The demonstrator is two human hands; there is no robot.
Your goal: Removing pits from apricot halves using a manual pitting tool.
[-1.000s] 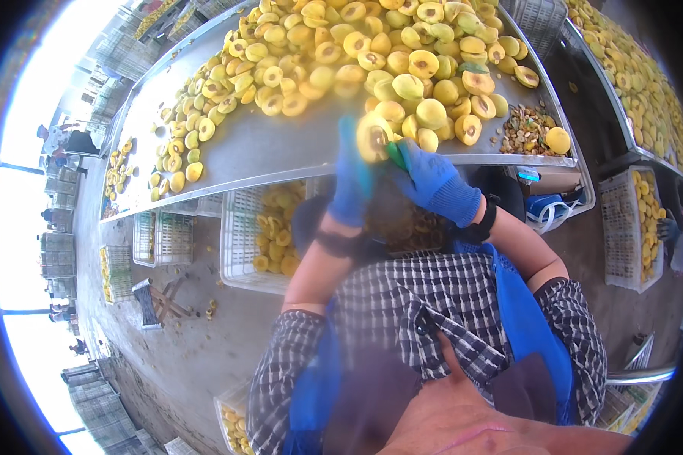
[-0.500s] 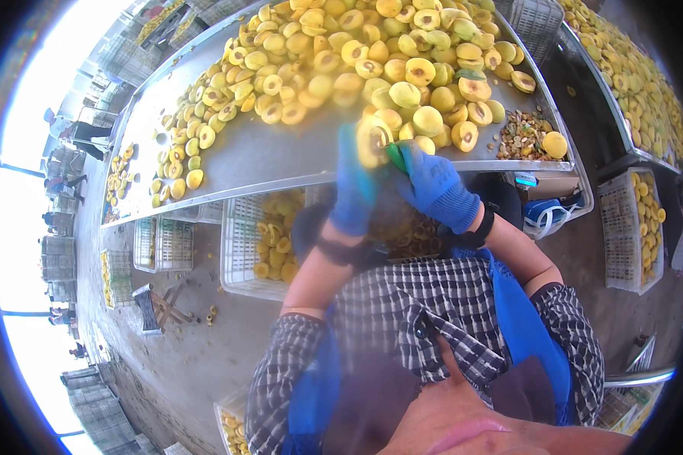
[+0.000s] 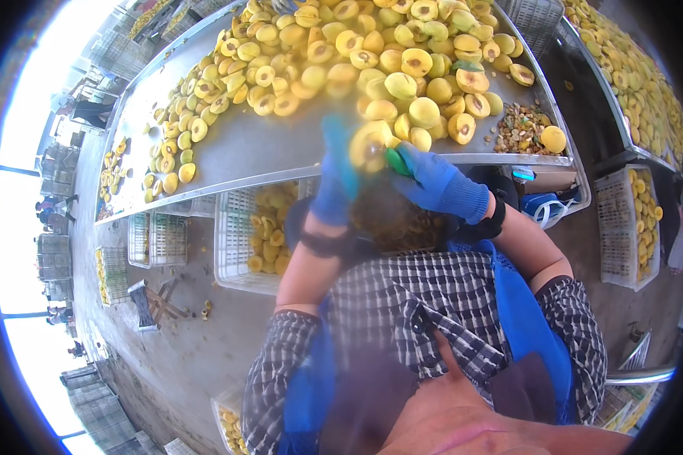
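Over the table's near edge, my left hand (image 3: 335, 178), in a blue glove, holds a halved yellow peach (image 3: 370, 142) with its cut face showing a brown-rimmed hollow. A smear in the picture blurs that hand's fingers and the fruit. Right beside it, my right hand (image 3: 442, 186), also gloved in blue, is closed round a tool with a green handle (image 3: 397, 161). The tool's working end, at the peach's cut face, cannot be made out. A large heap of peach halves (image 3: 402, 85) lies on the metal table (image 3: 269, 148) beyond my hands.
Pits and scraps (image 3: 520, 127) lie at the table's right corner. Under the table, a white crate (image 3: 231, 262) holds peach halves, and another crate (image 3: 607, 243) stands at the right. A second table of peaches (image 3: 622, 76) is at far right. Another person's gloved hand (image 3: 284, 4) shows at the top.
My left hand has shifted slightly left, with the peach half still held. The right hand keeps the green-handled tool close to it. Another person's gloved hand has come into view at the top edge.
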